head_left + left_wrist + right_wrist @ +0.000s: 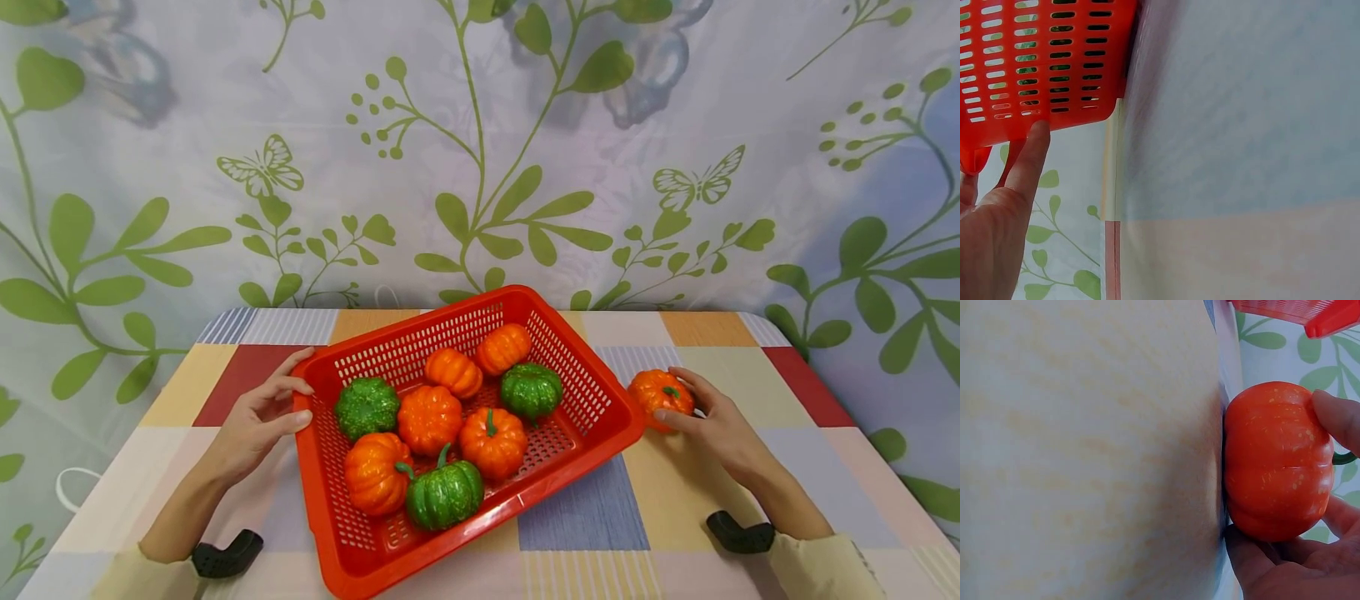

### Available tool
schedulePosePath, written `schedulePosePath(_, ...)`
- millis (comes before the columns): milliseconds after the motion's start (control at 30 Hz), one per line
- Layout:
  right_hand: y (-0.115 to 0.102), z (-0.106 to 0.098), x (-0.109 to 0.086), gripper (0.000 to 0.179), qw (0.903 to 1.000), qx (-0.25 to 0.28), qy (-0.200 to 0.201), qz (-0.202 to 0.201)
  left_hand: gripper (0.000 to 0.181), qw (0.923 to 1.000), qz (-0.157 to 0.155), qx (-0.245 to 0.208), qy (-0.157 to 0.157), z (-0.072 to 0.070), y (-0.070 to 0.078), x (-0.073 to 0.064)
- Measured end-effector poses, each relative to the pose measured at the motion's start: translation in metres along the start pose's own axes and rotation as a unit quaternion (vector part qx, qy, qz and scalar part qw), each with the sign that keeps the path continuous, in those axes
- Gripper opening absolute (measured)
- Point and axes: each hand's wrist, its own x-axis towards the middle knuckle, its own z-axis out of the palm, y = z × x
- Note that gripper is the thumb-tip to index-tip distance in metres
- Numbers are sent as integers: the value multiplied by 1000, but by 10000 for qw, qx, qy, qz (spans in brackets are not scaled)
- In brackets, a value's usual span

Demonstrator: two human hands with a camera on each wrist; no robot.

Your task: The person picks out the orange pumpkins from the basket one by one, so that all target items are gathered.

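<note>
A red plastic basket with slotted walls sits at an angle on the table. My left hand grips its left rim, the thumb over the top edge; in the left wrist view, fingers touch the outer wall. Inside lie several small pumpkins, orange ones like the one in the middle and green ones like the front one. Just right of the basket, my right hand holds another orange pumpkin between thumb and fingers. That pumpkin rests at the tabletop, its green stem partly behind the thumb.
A patchwork-patterned cloth covers the table. Behind it hangs a pale curtain printed with green leaves and butterflies. Black devices are strapped at the left wrist and the right wrist.
</note>
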Motion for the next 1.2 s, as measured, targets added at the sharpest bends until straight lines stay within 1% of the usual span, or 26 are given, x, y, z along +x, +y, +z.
schedulePosePath(300,0,-1,-1,76,9999,-65,58,-60,22,10000,-18,26,30,1,1,0)
schedulePosePath(400,1,-3,-2,75,9999,-101,16,-85,21,10000,-27,-11,27,2,1,1)
schedulePosePath(567,0,-8,-2,80,9999,56,-126,-32,22,10000,-11,-40,13,2,1,0)
schedulePosePath(667,-2,-11,-4,83,9999,66,-78,-39,22,10000,0,-50,0,1,1,0)
schedulePosePath(800,-6,-15,-9,82,9993,-123,222,-269,23,9999,4,-120,-40,1,1,0)
schedulePosePath(900,-10,-16,-13,75,9964,-198,580,-579,23,9998,13,-177,-63,1,1,0)
schedulePosePath(1000,-16,-14,-16,64,9908,-145,1038,-854,23,9999,24,-159,-49,1,1,0)
schedulePosePath(1067,-21,-13,-18,57,9864,40,1302,-1008,23,9999,29,-125,-31,1,1,0)
schedulePosePath(1100,-23,-12,-18,53,9839,229,1401,-1085,23,9999,28,-116,-28,1,1,0)
schedulePosePath(1200,-33,-10,-21,46,9755,825,1491,-1392,23,9999,25,-117,-17,1,0,0)
